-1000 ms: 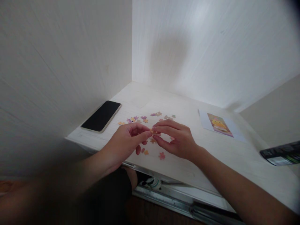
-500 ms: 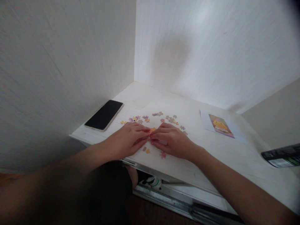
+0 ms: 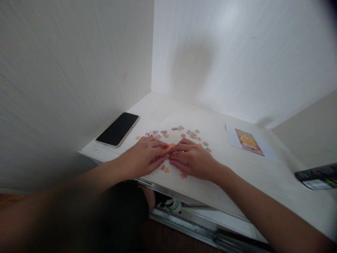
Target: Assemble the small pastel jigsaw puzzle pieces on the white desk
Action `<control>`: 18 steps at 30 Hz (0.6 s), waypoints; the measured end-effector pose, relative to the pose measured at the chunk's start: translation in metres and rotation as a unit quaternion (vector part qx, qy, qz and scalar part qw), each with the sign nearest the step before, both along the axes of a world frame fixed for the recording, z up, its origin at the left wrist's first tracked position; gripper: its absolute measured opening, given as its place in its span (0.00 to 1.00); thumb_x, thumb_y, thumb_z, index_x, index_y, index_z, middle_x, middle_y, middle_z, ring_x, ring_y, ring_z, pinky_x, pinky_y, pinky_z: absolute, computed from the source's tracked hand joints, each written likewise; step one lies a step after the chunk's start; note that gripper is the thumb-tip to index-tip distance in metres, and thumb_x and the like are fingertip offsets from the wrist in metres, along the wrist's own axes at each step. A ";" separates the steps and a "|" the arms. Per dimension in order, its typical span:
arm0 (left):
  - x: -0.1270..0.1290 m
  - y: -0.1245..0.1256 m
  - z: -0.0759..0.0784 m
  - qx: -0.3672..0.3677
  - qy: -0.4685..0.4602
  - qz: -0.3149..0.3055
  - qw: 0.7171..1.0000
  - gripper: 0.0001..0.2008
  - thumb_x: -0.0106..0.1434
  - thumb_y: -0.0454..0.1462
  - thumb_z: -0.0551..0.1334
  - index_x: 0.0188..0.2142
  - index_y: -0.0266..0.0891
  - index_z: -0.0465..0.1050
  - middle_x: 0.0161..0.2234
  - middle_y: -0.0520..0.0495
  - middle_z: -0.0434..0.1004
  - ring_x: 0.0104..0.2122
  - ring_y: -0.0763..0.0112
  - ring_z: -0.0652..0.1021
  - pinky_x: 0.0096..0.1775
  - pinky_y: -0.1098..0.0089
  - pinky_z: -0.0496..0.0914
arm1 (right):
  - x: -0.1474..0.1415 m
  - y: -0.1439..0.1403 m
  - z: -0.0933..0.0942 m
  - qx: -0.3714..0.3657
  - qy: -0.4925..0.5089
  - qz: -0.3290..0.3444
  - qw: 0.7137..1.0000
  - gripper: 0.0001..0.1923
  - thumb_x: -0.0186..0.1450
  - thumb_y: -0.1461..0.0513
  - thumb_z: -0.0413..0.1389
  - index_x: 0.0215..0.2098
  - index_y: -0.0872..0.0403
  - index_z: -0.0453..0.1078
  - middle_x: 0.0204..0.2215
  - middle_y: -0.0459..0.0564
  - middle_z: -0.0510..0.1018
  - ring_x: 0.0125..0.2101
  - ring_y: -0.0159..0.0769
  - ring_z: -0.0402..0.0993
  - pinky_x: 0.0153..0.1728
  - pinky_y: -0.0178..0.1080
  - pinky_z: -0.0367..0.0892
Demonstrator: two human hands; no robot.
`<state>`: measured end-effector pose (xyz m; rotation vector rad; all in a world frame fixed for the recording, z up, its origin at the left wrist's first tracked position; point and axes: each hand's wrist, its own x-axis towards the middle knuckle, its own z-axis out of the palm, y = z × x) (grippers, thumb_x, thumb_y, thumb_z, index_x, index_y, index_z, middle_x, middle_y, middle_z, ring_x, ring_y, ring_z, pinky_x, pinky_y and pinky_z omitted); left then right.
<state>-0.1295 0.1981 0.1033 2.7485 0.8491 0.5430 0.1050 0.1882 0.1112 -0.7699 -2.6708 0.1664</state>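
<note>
My left hand (image 3: 147,156) and my right hand (image 3: 193,157) meet fingertip to fingertip low over the white desktop. Both are closed in a pinch on small jigsaw puzzle pieces, mostly hidden by the fingers. An orange puzzle piece (image 3: 171,145) peeks out just beyond the fingertips. Behind the hands, loose puzzle pieces (image 3: 193,134) in purple, yellow, pink and brown lie in a rough arc. On the near side, a yellow piece (image 3: 166,170) rests beside a pinkish one, and a red-pink piece (image 3: 183,174) lies partly under my right hand.
A phone (image 3: 118,129) with a dark screen lies at the left desk edge. To the right is a sheet with a picture of a yellow figure (image 3: 248,141). A black can (image 3: 317,176) lies farther right. Below the desktop's front edge, an open drawer (image 3: 184,219) shows. Walls (image 3: 184,45) enclose the desk.
Almost nothing differs. Both hands stay together in the same place, with only a slight shift of the fingers and of the camera view.
</note>
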 end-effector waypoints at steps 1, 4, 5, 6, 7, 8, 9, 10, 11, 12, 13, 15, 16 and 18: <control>0.000 0.000 0.000 0.001 -0.002 -0.001 1.000 0.15 0.68 0.38 0.57 0.53 0.44 0.74 0.52 0.45 0.76 0.52 0.60 0.74 0.56 0.55 0.65 | 0.000 -0.001 0.001 0.000 -0.003 -0.001 1.000 0.10 0.69 0.61 0.54 0.41 0.54 0.78 0.43 0.52 0.79 0.43 0.38 0.72 0.49 0.45 0.67; -0.002 0.000 0.001 0.003 -0.007 -0.011 1.000 0.14 0.69 0.38 0.57 0.51 0.44 0.75 0.52 0.46 0.77 0.52 0.61 0.75 0.56 0.56 0.64 | 0.001 -0.002 0.003 -0.007 -0.002 -0.004 1.000 0.10 0.67 0.60 0.56 0.44 0.52 0.77 0.45 0.53 0.77 0.44 0.38 0.72 0.50 0.46 0.67; -0.004 0.001 0.002 0.007 -0.010 -0.012 1.000 0.14 0.69 0.38 0.56 0.52 0.44 0.74 0.53 0.46 0.76 0.52 0.61 0.74 0.56 0.56 0.64 | 0.002 -0.001 0.003 -0.011 0.006 -0.008 1.000 0.11 0.67 0.61 0.57 0.45 0.52 0.77 0.45 0.54 0.76 0.44 0.38 0.72 0.49 0.46 0.67; -0.006 0.002 0.004 0.013 -0.013 -0.010 1.000 0.15 0.70 0.38 0.56 0.53 0.44 0.74 0.54 0.45 0.76 0.53 0.61 0.74 0.57 0.57 0.64 | 0.003 0.000 0.002 -0.011 0.020 -0.016 1.000 0.11 0.66 0.61 0.57 0.46 0.51 0.76 0.45 0.54 0.76 0.44 0.38 0.71 0.49 0.45 0.68; -0.008 0.003 0.006 0.022 -0.015 -0.002 1.000 0.15 0.70 0.38 0.55 0.54 0.43 0.73 0.55 0.44 0.75 0.54 0.61 0.73 0.57 0.57 0.63 | 0.005 0.001 0.001 -0.006 0.038 -0.029 0.999 0.11 0.66 0.62 0.56 0.46 0.52 0.76 0.45 0.54 0.76 0.44 0.38 0.71 0.48 0.45 0.68; -0.011 0.005 0.008 0.031 -0.017 0.008 0.999 0.16 0.70 0.38 0.55 0.54 0.42 0.73 0.55 0.44 0.75 0.55 0.61 0.72 0.57 0.57 0.63 | 0.007 0.003 0.000 0.003 0.058 -0.046 0.997 0.11 0.66 0.63 0.56 0.45 0.52 0.76 0.44 0.54 0.76 0.44 0.39 0.71 0.47 0.45 0.68; -0.015 0.007 0.012 0.040 -0.019 0.021 0.999 0.16 0.70 0.38 0.54 0.53 0.41 0.73 0.55 0.43 0.75 0.55 0.61 0.72 0.57 0.57 0.63 | 0.008 0.006 -0.001 0.014 0.076 -0.064 0.995 0.11 0.66 0.64 0.55 0.45 0.53 0.77 0.44 0.55 0.76 0.44 0.39 0.71 0.47 0.45 0.68; -0.018 0.009 0.015 0.047 -0.018 0.034 0.998 0.16 0.70 0.37 0.54 0.52 0.40 0.74 0.54 0.42 0.75 0.55 0.60 0.73 0.57 0.57 0.63 | 0.010 0.008 -0.002 0.023 0.092 -0.080 0.992 0.11 0.66 0.65 0.55 0.44 0.54 0.77 0.43 0.55 0.76 0.43 0.39 0.71 0.46 0.45 0.68; -0.023 0.011 0.019 0.050 -0.013 0.048 0.998 0.16 0.69 0.37 0.53 0.51 0.39 0.74 0.54 0.42 0.76 0.54 0.60 0.73 0.56 0.57 0.63 | 0.012 0.010 -0.003 0.028 0.103 -0.093 0.990 0.11 0.65 0.66 0.55 0.44 0.54 0.77 0.42 0.55 0.75 0.42 0.39 0.71 0.44 0.44 0.68; -0.027 0.013 0.022 0.052 -0.004 0.062 0.997 0.16 0.69 0.37 0.53 0.51 0.40 0.75 0.53 0.43 0.76 0.53 0.60 0.74 0.55 0.57 0.63 | 0.013 0.011 -0.004 0.028 0.111 -0.101 0.988 0.12 0.65 0.66 0.54 0.44 0.55 0.77 0.40 0.55 0.75 0.40 0.38 0.71 0.43 0.43 0.68; -0.032 0.016 0.026 0.051 0.010 0.077 0.996 0.16 0.69 0.37 0.53 0.51 0.41 0.75 0.52 0.43 0.77 0.52 0.60 0.74 0.54 0.57 0.64 | 0.014 0.012 -0.004 0.025 0.115 -0.105 0.988 0.13 0.65 0.67 0.54 0.44 0.55 0.77 0.39 0.55 0.75 0.39 0.37 0.71 0.41 0.43 0.68; -0.042 0.021 0.031 0.045 0.045 0.109 0.992 0.16 0.68 0.37 0.53 0.51 0.42 0.75 0.50 0.44 0.78 0.49 0.59 0.75 0.51 0.57 0.64 | 0.014 0.013 -0.006 0.015 0.117 -0.103 0.988 0.13 0.65 0.67 0.54 0.45 0.54 0.77 0.37 0.54 0.74 0.36 0.36 0.70 0.38 0.41 0.68; -0.047 0.023 0.032 0.037 0.062 0.125 0.990 0.16 0.68 0.38 0.53 0.50 0.43 0.75 0.49 0.45 0.78 0.48 0.59 0.75 0.50 0.57 0.64 | 0.014 0.013 -0.006 0.011 0.117 -0.101 0.988 0.14 0.65 0.67 0.54 0.45 0.54 0.77 0.37 0.54 0.74 0.35 0.35 0.69 0.38 0.41 0.68; -0.055 0.026 0.035 0.022 0.083 0.146 0.986 0.16 0.67 0.38 0.54 0.50 0.43 0.76 0.45 0.44 0.80 0.44 0.60 0.76 0.49 0.58 0.65 | 0.014 0.012 -0.006 0.004 0.116 -0.096 0.989 0.14 0.64 0.68 0.54 0.45 0.53 0.78 0.37 0.53 0.73 0.35 0.34 0.69 0.37 0.40 0.67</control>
